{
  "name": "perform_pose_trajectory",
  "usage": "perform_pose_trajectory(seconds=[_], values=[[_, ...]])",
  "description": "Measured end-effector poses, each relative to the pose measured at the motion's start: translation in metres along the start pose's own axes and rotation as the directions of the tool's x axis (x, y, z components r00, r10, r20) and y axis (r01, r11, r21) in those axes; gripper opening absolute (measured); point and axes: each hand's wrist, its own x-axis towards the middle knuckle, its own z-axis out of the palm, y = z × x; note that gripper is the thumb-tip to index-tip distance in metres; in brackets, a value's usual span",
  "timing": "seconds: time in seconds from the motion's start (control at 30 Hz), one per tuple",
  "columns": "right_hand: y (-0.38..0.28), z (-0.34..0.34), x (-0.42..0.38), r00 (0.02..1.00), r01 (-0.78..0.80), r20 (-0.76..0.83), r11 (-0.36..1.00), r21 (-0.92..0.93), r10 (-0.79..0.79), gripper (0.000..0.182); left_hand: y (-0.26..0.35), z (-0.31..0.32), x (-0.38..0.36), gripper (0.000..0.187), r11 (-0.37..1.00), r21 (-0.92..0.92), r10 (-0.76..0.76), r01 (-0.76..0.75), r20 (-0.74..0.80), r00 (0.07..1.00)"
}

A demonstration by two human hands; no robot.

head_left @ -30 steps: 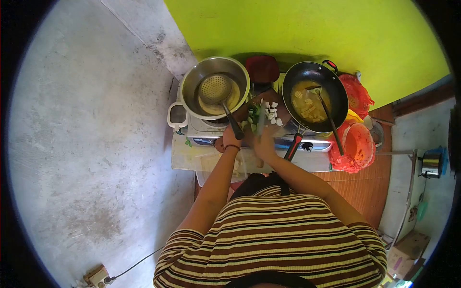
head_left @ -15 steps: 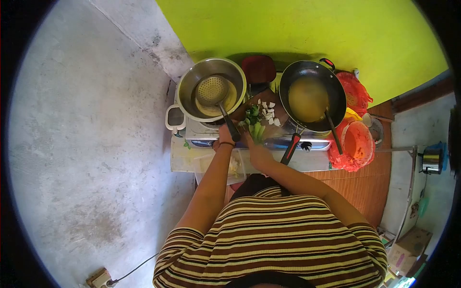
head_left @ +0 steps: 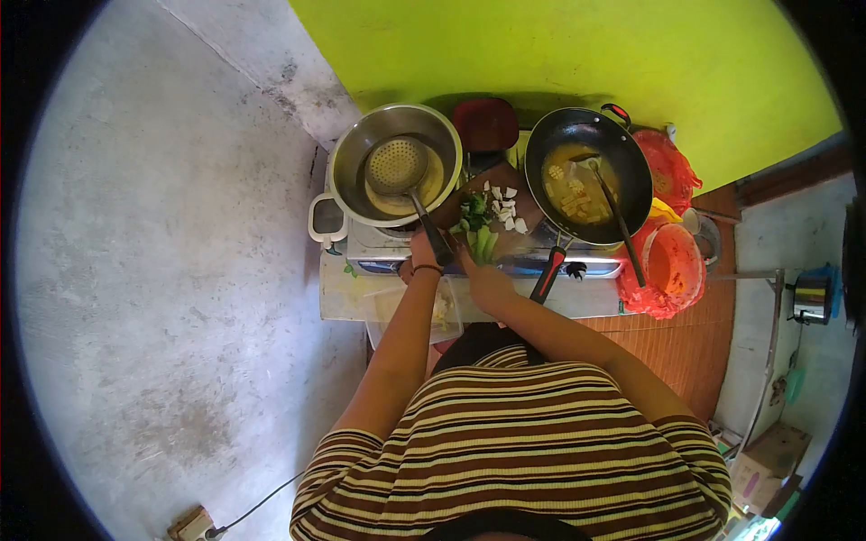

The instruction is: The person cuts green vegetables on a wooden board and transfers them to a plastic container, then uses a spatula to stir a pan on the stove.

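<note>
Between the two pans on the stove, seen from the head camera, a dark cutting board [head_left: 514, 209] carries green stalks [head_left: 483, 242] and pale white chunks [head_left: 507, 209]. The left hand [head_left: 424, 251] rests at the stalks' left end; whether its fingers are clenched I cannot tell. The right hand [head_left: 487, 281] sits just near of the stalks, closed around something too small to make out. Cutting here goes best with the bundle pinned flat and fingertips tucked back. Left stands a shiny steel pot [head_left: 347, 185] with a perforated skimmer [head_left: 395, 167]; right, a black wok [head_left: 631, 162] holds yellow broth.
</note>
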Motion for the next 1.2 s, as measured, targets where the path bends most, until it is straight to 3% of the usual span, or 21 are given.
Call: perform_pose_trajectory(seconds=[0.2, 0.37, 0.47, 0.57, 0.67, 0.77, 0.87, 1.0, 1.07, 1.2], values=[[0.003, 0.004, 0.008, 1.000, 0.000, -0.013, 1.000, 0.003, 0.000, 0.071, -0.012, 0.015, 0.004, 0.011, 0.998, -0.043, -0.053, 0.053, -0.001, 0.999], [0.003, 0.021, 0.022, 1.000, 0.000, -0.021, 0.996, -0.086, -0.001, 0.072, -0.022, 0.026, 0.002, 0.008, 0.994, -0.095, -0.060, 0.051, -0.088, 0.994], [0.000, 0.024, 0.027, 1.000, -0.018, -0.002, 0.995, -0.098, 0.018, 0.074, -0.021, 0.026, -0.005, 0.018, 0.988, -0.140, -0.080, 0.067, -0.095, 0.992], [0.002, 0.024, 0.028, 1.000, -0.025, -0.006, 0.995, -0.092, 0.024, 0.075, -0.008, 0.015, -0.014, 0.018, 0.991, -0.135, -0.037, 0.014, -0.163, 0.986], [0.001, 0.020, 0.027, 0.999, -0.044, 0.006, 0.994, -0.102, 0.045, 0.075, 0.002, -0.001, -0.019, 0.020, 0.992, -0.125, 0.020, -0.032, -0.100, 0.995], [-0.002, 0.016, 0.026, 1.000, -0.024, 0.001, 0.995, -0.096, 0.024, 0.074, 0.008, -0.008, -0.033, 0.022, 0.986, 0.099, 0.151, -0.132, -0.221, 0.963], [-0.001, 0.011, 0.023, 1.000, 0.005, -0.016, 0.999, -0.049, -0.006, 0.074, 0.004, -0.006, -0.038, 0.022, 0.968, 0.231, 0.137, -0.101, -0.148, 0.979], [-0.002, 0.000, 0.019, 0.998, -0.026, 0.049, 0.997, -0.067, 0.030, 0.076, 0.015, -0.020, -0.029, 0.019, 1.000, 0.013, 0.022, -0.021, -0.064, 0.998], [0.002, 0.006, 0.015, 0.997, 0.043, -0.063, 0.999, 0.005, -0.042, 0.076, -0.006, 0.001, -0.020, 0.018, 0.984, -0.166, 0.049, -0.065, -0.099, 0.994], [-0.003, -0.001, 0.003, 0.982, 0.070, -0.176, 0.997, 0.036, -0.062, 0.076, 0.011, -0.012, -0.010, 0.014, 0.980, -0.197, -0.028, 0.036, 0.039, 0.999]])
